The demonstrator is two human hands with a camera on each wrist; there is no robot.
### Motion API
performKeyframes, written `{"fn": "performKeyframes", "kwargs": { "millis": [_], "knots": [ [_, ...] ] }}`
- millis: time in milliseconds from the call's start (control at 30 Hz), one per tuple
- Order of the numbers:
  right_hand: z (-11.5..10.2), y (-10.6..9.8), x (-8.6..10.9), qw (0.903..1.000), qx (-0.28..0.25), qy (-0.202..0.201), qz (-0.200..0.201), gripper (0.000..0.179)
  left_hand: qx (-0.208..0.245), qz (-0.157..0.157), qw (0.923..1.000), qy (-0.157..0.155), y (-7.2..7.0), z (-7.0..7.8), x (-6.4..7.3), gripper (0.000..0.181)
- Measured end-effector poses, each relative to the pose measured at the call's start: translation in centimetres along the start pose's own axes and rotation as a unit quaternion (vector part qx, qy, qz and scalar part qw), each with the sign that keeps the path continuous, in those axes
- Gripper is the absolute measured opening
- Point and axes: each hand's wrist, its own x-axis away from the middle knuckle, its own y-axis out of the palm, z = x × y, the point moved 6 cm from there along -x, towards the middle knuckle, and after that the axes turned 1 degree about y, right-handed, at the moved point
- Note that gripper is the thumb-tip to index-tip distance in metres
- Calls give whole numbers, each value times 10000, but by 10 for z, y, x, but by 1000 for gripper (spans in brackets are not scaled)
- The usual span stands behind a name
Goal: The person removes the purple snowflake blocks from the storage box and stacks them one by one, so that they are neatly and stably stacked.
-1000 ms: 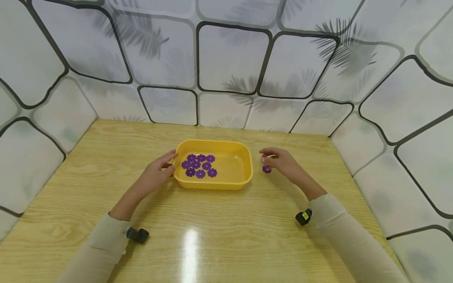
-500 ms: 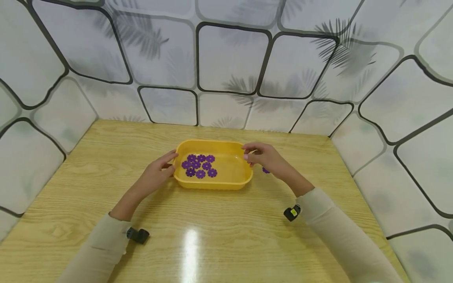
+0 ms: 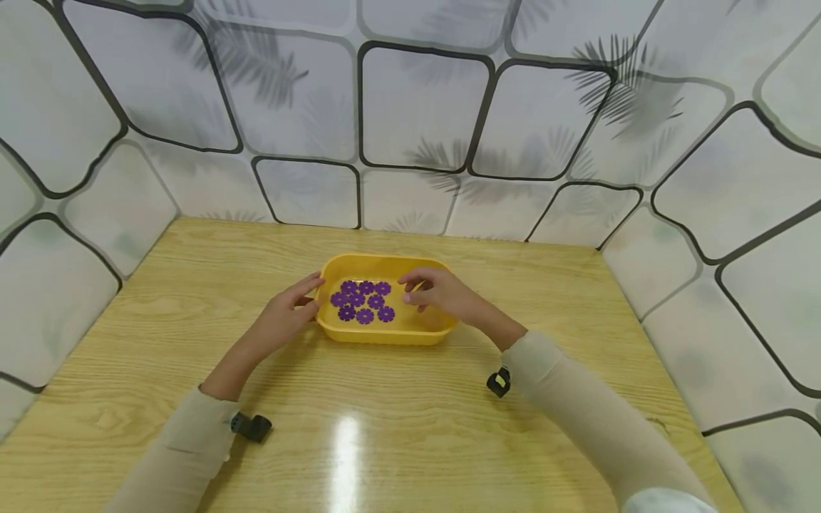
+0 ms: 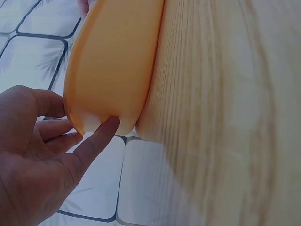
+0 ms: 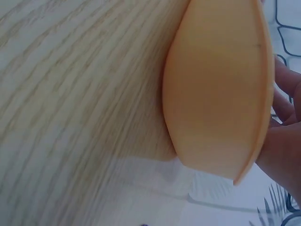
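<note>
A yellow plastic basin (image 3: 385, 336) stands on the table, with several purple notched flower-shaped discs (image 3: 364, 315) lying in its left half. My left hand (image 3: 280, 313) touches the basin's left end, the index fingertip at the rim and the thumb (image 4: 101, 136) against the outer wall in the left wrist view. My right hand (image 3: 442, 293) is over the right half of the basin, thumb and fingers bent towards each other. I cannot tell whether a disc is between them. In the right wrist view the basin's wall (image 5: 211, 89) covers its fingertips.
The basin sits on a pale wood-grained table (image 3: 346, 399). A patterned wall (image 3: 410, 107) encloses the table at the back and both sides. A purple speck (image 5: 145, 225) shows at the bottom edge of the right wrist view.
My right hand has moved left from beside a purple disc on the table, across the basin's right rim, to over its inside. That disc is now behind my right arm. My left hand stays put.
</note>
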Motion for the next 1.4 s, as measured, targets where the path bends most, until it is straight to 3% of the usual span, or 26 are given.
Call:
{"fn": "performKeyframes", "kwargs": {
  "millis": [233, 500, 967, 1200, 1400],
  "knots": [
    [4, 15, -14, 9989, 429, 166, -17, 38, 20, -6, 10000, 4, 1, 0, 1, 54],
    [8, 30, -23, 9962, 724, 374, -298, 34, 44, -4, 10000, -36, 1, 1, 2, 53],
    [12, 37, -28, 9899, 1298, 499, -292, 31, 23, -1, 9999, 107, 2, 1, 0, 53],
    [13, 40, -33, 9804, 1899, 427, -307, 29, 45, -10, 10000, 82, 1, 0, 0, 54],
    [11, 42, -34, 9786, 1987, 449, -304, 27, 28, -13, 10000, 40, 1, 1, 1, 54]
  ]
}}
